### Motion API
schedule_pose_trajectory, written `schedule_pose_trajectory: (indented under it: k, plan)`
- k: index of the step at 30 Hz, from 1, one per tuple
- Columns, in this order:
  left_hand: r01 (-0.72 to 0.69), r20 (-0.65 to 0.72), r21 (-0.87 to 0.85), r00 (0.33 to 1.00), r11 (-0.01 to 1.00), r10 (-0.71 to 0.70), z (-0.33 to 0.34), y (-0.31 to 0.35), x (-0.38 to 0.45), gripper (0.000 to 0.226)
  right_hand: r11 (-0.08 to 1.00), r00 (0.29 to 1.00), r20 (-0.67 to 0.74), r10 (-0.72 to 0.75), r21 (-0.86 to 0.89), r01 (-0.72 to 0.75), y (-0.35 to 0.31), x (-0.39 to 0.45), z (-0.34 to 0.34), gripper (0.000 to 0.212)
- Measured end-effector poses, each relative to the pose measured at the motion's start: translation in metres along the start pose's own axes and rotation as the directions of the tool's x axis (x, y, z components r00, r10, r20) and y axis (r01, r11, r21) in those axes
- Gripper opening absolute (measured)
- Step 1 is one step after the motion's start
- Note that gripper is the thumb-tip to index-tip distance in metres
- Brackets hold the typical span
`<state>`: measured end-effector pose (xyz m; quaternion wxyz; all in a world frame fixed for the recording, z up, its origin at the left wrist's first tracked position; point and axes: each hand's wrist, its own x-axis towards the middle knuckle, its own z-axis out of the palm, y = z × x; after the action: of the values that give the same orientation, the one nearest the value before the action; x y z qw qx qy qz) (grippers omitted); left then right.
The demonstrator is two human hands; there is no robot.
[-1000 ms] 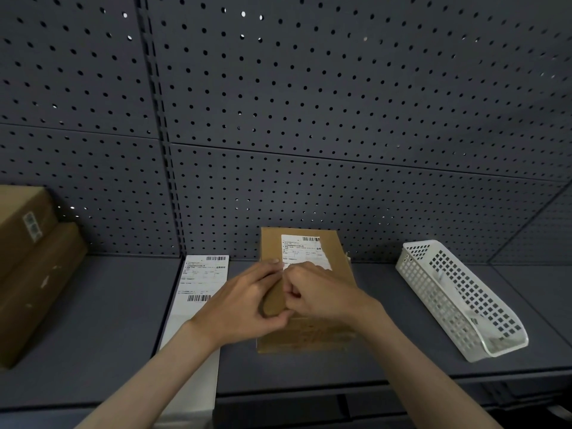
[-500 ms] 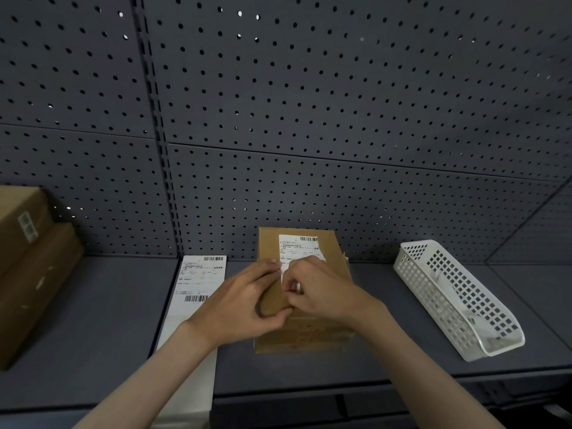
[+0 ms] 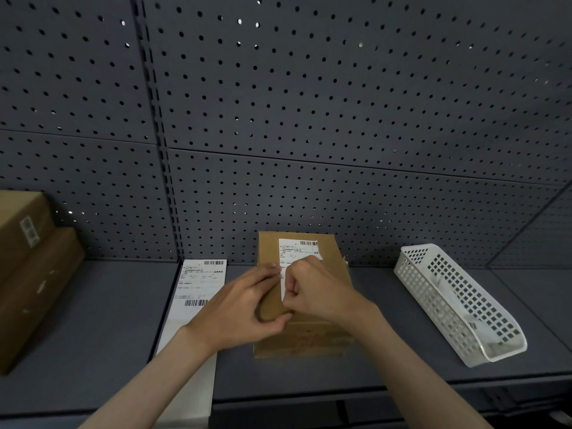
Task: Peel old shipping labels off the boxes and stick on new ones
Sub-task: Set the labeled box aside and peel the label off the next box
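Observation:
A brown cardboard box (image 3: 331, 252) lies flat on the grey shelf in the middle. A white shipping label (image 3: 297, 249) is stuck on its top face. My right hand (image 3: 318, 292) pinches the label's near left corner, which stands lifted off the cardboard. My left hand (image 3: 244, 301) rests on the box's left side, fingers straight on top and thumb against the near edge. A long strip of white labels (image 3: 198, 283) lies on the shelf just left of the box, partly under my left forearm.
Two stacked cardboard boxes (image 3: 28, 267) sit at the far left. A white perforated plastic basket (image 3: 455, 301) lies at the right with scraps of paper inside. A dark pegboard wall (image 3: 309, 119) rises behind the shelf (image 3: 102, 320).
My right hand has peeled the label's near corner further up, so more of the white strip stands free. My left hand has stayed on the box.

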<state>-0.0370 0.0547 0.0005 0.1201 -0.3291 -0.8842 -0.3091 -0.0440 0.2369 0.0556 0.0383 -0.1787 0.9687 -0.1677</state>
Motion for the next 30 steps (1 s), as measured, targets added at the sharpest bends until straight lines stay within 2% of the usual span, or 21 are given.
schedule_pose_trajectory:
  k: [3,6,12,15,16,18,19,22,25,30]
  plan:
    - [0.004,0.006,-0.001,1.000,1.000,-0.004,0.001,-0.001,0.000,0.068,0.997,1.000,0.015,0.001,0.072,-0.002,0.002,-0.003,-0.004,0.006]
    - [0.003,0.002,0.003,1.000,1.000,-0.003,0.002,-0.002,0.000,0.069,0.998,1.000,0.029,-0.009,0.055,0.007,0.001,-0.006,-0.004,0.006]
    - [-0.009,-0.005,-0.032,1.000,0.999,0.008,0.003,-0.004,0.000,0.065,0.990,0.999,0.003,-0.042,-0.134,0.042,-0.007,-0.010,-0.005,0.007]
    - [-0.005,-0.005,-0.046,1.000,0.999,0.005,0.003,-0.004,0.000,0.065,0.965,0.998,0.010,-0.069,-0.251,0.069,-0.020,-0.017,-0.008,0.027]
    - [-0.004,-0.001,-0.044,1.000,0.999,0.004,0.003,-0.004,-0.001,0.066,0.958,0.996,0.017,-0.090,-0.274,0.091,-0.024,-0.019,-0.010,0.025]
    - [-0.003,0.003,-0.040,1.000,0.999,0.003,0.002,-0.004,-0.001,0.067,0.941,0.991,0.050,-0.126,-0.310,0.136,-0.030,-0.021,-0.011,0.008]
    - [0.000,0.004,-0.041,1.000,0.999,0.000,0.002,-0.003,-0.001,0.066,0.936,0.988,0.066,-0.138,-0.318,0.152,-0.031,-0.021,-0.011,0.011]
    - [0.001,0.003,-0.050,1.000,0.999,-0.001,0.001,-0.002,0.000,0.065,0.941,0.985,0.109,-0.136,-0.298,0.163,-0.033,-0.018,-0.015,0.028]
    - [-0.011,0.006,-0.043,1.000,0.999,0.012,0.001,-0.002,0.000,0.064,0.973,0.980,0.184,-0.072,-0.204,0.109,-0.027,-0.011,-0.017,0.040]
    - [-0.002,0.002,-0.034,1.000,0.999,0.002,0.000,-0.001,0.000,0.064,0.997,0.976,0.217,-0.020,-0.065,0.035,-0.011,-0.004,-0.009,0.018]
